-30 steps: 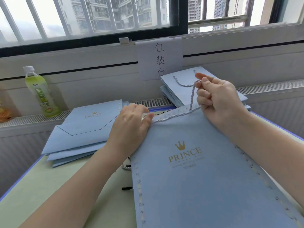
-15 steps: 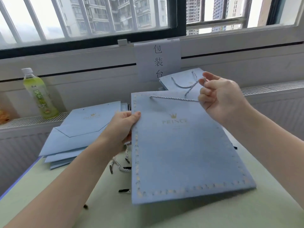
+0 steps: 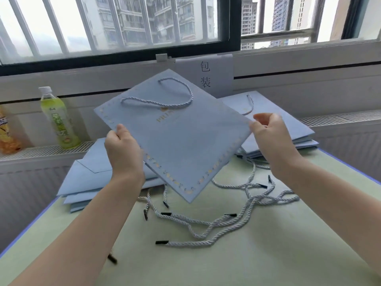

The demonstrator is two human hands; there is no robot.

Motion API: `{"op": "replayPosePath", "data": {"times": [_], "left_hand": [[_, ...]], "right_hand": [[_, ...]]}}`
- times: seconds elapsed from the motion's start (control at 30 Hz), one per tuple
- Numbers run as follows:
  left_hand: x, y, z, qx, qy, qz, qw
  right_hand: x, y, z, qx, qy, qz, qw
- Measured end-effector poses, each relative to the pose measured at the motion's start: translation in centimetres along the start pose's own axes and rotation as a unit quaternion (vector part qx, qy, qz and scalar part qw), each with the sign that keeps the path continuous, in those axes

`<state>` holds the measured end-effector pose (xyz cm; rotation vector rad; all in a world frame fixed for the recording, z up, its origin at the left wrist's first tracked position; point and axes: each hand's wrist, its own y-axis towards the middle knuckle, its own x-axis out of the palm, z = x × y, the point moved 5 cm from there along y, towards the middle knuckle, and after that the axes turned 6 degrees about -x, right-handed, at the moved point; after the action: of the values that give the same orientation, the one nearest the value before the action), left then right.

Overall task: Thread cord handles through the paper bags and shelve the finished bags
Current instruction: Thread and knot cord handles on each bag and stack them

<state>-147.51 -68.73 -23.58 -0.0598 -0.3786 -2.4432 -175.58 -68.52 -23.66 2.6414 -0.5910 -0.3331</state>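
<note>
Fingers [image 3: 121, 131] of the left hand [image 3: 123, 149] curl round the bag's edge at 9 o'clock and grip it; fingers [image 3: 266, 118] of the right hand [image 3: 272, 139] pinch the opposite corner at 3 o'clock. Between both hands the blue paper bag [image 3: 185, 145] hangs tilted above the table [image 3: 268, 254], one corner pointing down toward the viewer, its twisted cord handle [image 3: 160, 102] lying looped across the upper face. A gold dotted border runs along its edges; the gold lettering is partly blurred.

Nearest, on the table at 6 o'clock, loose cords [image 3: 208, 226] with black tips lie tangled; the exact count cannot be told, several at least. The held bag hides part of them.

Farther out, at 8 o'clock, a stack of flat bags [image 3: 86, 178] lies partly behind the left forearm. At 2 o'clock, a second stack of bags [image 3: 288, 129] with a cord handle showing sits behind the right hand.

At 10 o'clock one green drink bottle [image 3: 58, 118] stands upright on the ledge, an orange packet [image 3: 7, 133] beside it at the frame edge. At 12 o'clock one paper sign [image 3: 214, 73] hangs below the window [image 3: 123, 23].
</note>
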Motion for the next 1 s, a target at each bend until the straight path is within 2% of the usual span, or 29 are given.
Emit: {"op": "replayPosePath", "data": {"times": [0.07, 0.13, 0.17, 0.23, 0.33, 0.43, 0.53, 0.6, 0.67, 0.73, 0.83, 0.9, 1.0], "left_hand": [[-0.3, 0.3, -0.2, -0.009, -0.009, 0.027, 1.000], [-0.2, 0.2, -0.5, -0.018, 0.007, 0.028, 0.999], [0.0, 0.2, -0.8, -0.024, 0.010, 0.021, 0.999], [0.3, 0.1, -1.3, -0.051, 0.004, -0.002, 0.999], [0.9, 0.2, -2.0, -0.087, -0.021, -0.049, 0.995], [1.6, 0.0, -2.4, -0.084, -0.030, -0.100, 0.991], [2.8, -0.9, -2.2, -0.053, -0.013, -0.175, 0.983], [3.7, -2.0, -2.1, -0.025, 0.030, -0.236, 0.971], [4.7, -3.0, -2.4, 0.027, 0.117, -0.288, 0.950], [5.2, -3.9, -3.1, 0.119, 0.244, -0.319, 0.908], [5.6, -5.0, -4.2, 0.264, 0.408, -0.321, 0.813], [5.6, -5.5, -4.6, 0.282, 0.460, -0.326, 0.776], [5.7, -5.8, -4.9, 0.279, 0.490, -0.344, 0.751]], "right_hand": [[1.5, -1.0, 0.6, 0.117, 0.117, -0.072, 0.984], [3.7, -2.8, 0.9, 0.239, 0.271, -0.178, 0.915], [4.6, -3.9, 0.8, 0.268, 0.303, -0.232, 0.885], [5.7, -5.3, 0.7, 0.277, 0.318, -0.309, 0.852], [5.6, -5.7, 0.7, 0.266, 0.303, -0.374, 0.835], [5.1, -5.4, 0.6, 0.261, 0.282, -0.417, 0.824], [4.8, -4.5, 0.9, 0.262, 0.305, -0.344, 0.849], [4.4, -3.5, 1.3, 0.255, 0.333, -0.252, 0.872], [3.5, -2.2, 1.7, 0.238, 0.348, -0.159, 0.893], [2.3, -1.0, 2.3, 0.223, 0.329, -0.086, 0.914], [0.3, 0.7, 3.7, 0.217, 0.268, -0.008, 0.939], [-0.7, 1.4, 4.8, 0.222, 0.238, 0.025, 0.945], [-1.4, 1.9, 6.0, 0.232, 0.235, 0.058, 0.942]]}}
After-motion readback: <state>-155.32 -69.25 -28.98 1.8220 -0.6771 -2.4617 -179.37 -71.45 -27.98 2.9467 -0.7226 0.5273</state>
